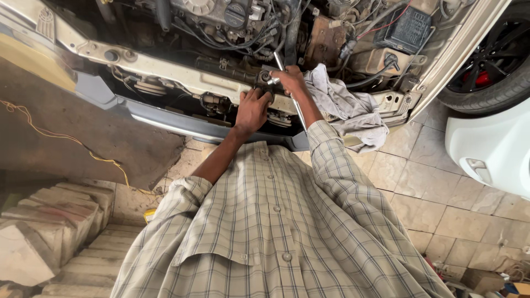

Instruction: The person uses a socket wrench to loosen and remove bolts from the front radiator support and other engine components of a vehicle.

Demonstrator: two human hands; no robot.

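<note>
Both arms fwd; left hand flat, fingers spread; right hand fisted.
</note>
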